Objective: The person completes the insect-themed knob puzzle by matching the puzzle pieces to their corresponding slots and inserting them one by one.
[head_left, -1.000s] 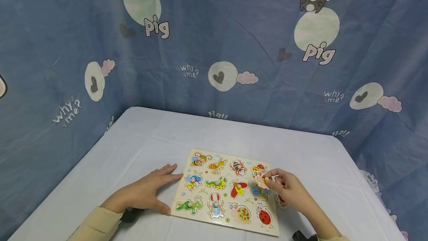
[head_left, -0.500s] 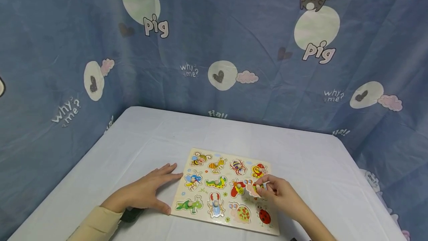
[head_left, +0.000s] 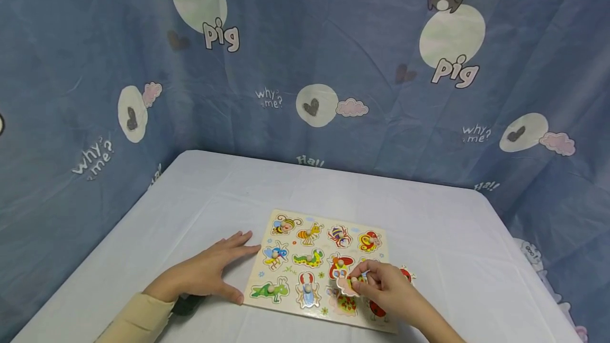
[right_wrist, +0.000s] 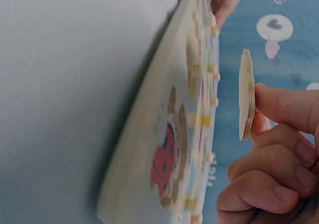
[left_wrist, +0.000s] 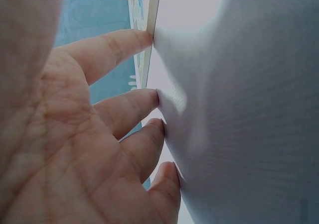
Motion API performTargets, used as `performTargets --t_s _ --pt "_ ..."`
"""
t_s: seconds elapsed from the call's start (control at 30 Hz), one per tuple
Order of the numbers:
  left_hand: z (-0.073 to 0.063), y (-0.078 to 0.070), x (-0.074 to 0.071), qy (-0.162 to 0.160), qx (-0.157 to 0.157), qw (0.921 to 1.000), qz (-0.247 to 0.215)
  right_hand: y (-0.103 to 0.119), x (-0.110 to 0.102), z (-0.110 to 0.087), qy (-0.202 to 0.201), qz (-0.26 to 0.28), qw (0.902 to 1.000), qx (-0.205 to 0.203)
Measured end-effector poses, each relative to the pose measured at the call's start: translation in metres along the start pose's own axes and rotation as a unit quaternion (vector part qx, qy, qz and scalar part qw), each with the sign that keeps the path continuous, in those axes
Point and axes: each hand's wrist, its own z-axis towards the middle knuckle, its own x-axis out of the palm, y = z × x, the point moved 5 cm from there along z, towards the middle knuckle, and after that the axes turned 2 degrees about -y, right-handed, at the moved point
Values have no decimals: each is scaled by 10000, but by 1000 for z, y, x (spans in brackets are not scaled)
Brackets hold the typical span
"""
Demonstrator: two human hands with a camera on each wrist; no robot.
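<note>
A wooden peg puzzle board [head_left: 290, 305] with insect pictures lies on the white table. My left hand [head_left: 205, 269] rests at its left edge, fingers spread, with the index fingertip and thumb touching the edge. Just above the board, my right hand [head_left: 386, 287] pinches a snail puzzle piece [head_left: 345, 286] by its knob between thumb and index finger. In the right wrist view the snail piece appears edge-on, apart from the board. Below it on the board is the matching printed snail [head_left: 347, 306]. The printed ladybug [head_left: 378, 309] is partly covered by the right hand.
Another red piece [head_left: 406, 274] lies on the table right of the board, mostly hidden behind the right hand. Several knobbed insect pieces, such as the bee [head_left: 284, 225] and caterpillar [head_left: 308, 259], sit in the board. A blue patterned curtain [head_left: 267, 30] surrounds the table.
The right hand has carried the snail piece leftward and toward the person, from the board's upper right to above the printed snail. The left hand has stayed in place.
</note>
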Motion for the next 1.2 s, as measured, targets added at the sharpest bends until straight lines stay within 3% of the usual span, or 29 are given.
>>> performTargets --t_s 0.4,0.87,1.2 --pt "-1 -2 -1 -28 70 10000 29 0 16 -3 182 91 9991 -373" --pt "-1 2 1 -44 -85 10000 -2 -3 26 -3 311 -255 9983 -417" --pt "0 2 1 -31 -116 9999 -7 -4 29 -6 314 -326 9987 -219"
